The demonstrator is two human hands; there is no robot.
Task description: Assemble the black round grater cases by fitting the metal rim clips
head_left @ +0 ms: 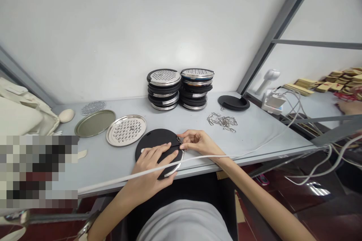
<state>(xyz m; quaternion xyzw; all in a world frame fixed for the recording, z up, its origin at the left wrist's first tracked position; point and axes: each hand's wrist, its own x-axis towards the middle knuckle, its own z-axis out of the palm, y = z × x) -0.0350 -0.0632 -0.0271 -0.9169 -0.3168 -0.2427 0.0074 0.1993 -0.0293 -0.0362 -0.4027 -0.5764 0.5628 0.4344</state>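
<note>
A round black case [158, 139] with a silver metal rim lies on the table near the front edge. My left hand [152, 163] rests on top of it, fingers stretched out flat and thumb by its front rim. At the case's right edge, my right hand [199, 142] pinches a small metal clip [180, 140] between thumb and fingers. A loose pile of similar metal clips [224, 120] lies to the right. On the left are a silver grater disc [127, 131] and an olive-grey round plate [95, 123].
Two stacks of black-rimmed grater discs, a left stack [164, 88] and a right stack [197, 88], stand against the wall. A black ring-shaped cover [234, 102] lies at the back right. A white cable [203, 157] crosses in front of my hands. A metal frame post [271, 41] rises at right.
</note>
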